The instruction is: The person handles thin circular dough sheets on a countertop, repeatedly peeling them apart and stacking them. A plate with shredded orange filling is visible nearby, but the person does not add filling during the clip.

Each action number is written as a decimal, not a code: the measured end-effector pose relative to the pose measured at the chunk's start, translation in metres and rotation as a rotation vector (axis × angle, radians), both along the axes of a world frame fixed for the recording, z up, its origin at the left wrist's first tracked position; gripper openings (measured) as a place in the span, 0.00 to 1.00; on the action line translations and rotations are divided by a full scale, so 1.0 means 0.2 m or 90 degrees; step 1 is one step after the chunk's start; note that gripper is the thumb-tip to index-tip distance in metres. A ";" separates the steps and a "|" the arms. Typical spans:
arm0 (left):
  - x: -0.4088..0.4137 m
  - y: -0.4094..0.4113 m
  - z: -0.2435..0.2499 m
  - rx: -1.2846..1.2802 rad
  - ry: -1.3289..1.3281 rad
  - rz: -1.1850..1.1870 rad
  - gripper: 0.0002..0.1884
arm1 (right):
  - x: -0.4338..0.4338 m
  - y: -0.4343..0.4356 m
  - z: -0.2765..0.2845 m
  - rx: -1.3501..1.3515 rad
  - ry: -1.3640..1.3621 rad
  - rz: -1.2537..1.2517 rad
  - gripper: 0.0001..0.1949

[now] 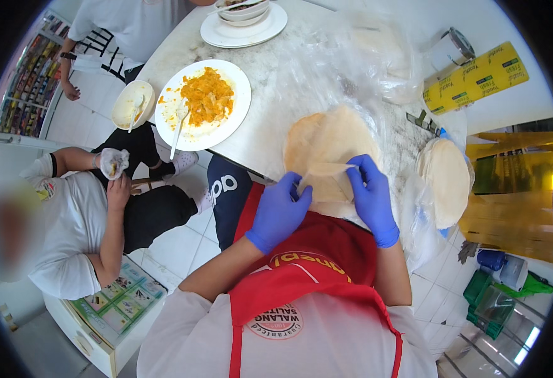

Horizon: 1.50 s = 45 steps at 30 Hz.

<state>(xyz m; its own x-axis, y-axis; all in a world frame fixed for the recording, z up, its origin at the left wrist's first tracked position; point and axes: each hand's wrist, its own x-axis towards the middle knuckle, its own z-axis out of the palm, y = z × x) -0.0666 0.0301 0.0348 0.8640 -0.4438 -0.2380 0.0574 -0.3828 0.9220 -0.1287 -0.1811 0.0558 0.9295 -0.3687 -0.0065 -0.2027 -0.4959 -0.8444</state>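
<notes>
My left hand (279, 210) and my right hand (373, 201), both in blue gloves, pinch opposite ends of a thin, pale wrapper sheet (328, 168). Its near part lies folded over a stack of round flat wrappers (305, 134) on clear plastic at the table's near edge. To the left, a large white plate (241, 101) holds orange shredded filling (210, 97) and a white plastic spoon (178, 132). Another stack of round wrappers (446, 182) lies to the right, partly on plastic.
A small white bowl (146, 113) with a spoon stands beside the plate. Stacked plates (267, 28) with bowls are at the far edge. Clear plastic bags (333, 61) and a yellow wrap roll (477, 78) lie farther back. A person (73, 217) sits left; another person (130, 23) stands beyond the table.
</notes>
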 end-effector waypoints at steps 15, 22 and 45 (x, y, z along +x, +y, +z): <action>0.13 0.08 -0.01 0.060 -0.049 -0.007 0.13 | 0.12 -0.09 -0.07 0.067 0.008 -0.087 0.08; 0.27 -0.08 -0.10 0.082 -0.389 0.060 0.16 | 0.18 0.15 0.00 -0.163 -0.163 0.027 0.08; 0.29 -0.17 -0.03 0.116 -0.518 -0.030 0.31 | -0.14 -0.55 -0.02 0.141 -0.164 -0.344 0.21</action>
<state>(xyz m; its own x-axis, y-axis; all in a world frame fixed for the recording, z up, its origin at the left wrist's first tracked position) -0.0084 -0.0039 0.0290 0.7791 -0.4981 0.3806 -0.6190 -0.5151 0.5929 -0.1561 -0.2910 0.0522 0.5947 -0.8016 0.0618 -0.1526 -0.1881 -0.9702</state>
